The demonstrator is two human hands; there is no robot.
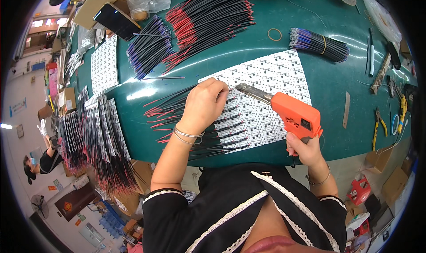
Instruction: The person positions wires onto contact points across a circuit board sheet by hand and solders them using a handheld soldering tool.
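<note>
My right hand [305, 149] is wrapped round the grip of an orange soldering gun [296, 115]. The gun's metal tip reaches left over a white circuit board panel [266, 75] covered with rows of small black parts. Close to that tip, my left hand [205, 101] is closed in a pinch on a thin black wire, mostly hidden by the fingers. Below and beside the left hand, a row of black wires with red ends [208, 137] lies across the panel's left edge, their outer ends sticking out over the green table [328, 84].
Loose red-tipped black wires [213, 15] and purple-tipped wires [150, 47] are piled beyond the panel. A banded wire bundle [319, 44] lies at the far right, a phone [116, 21] at the far left. Wired panels [104, 142] hang at the left edge; pliers [378, 128] lie right.
</note>
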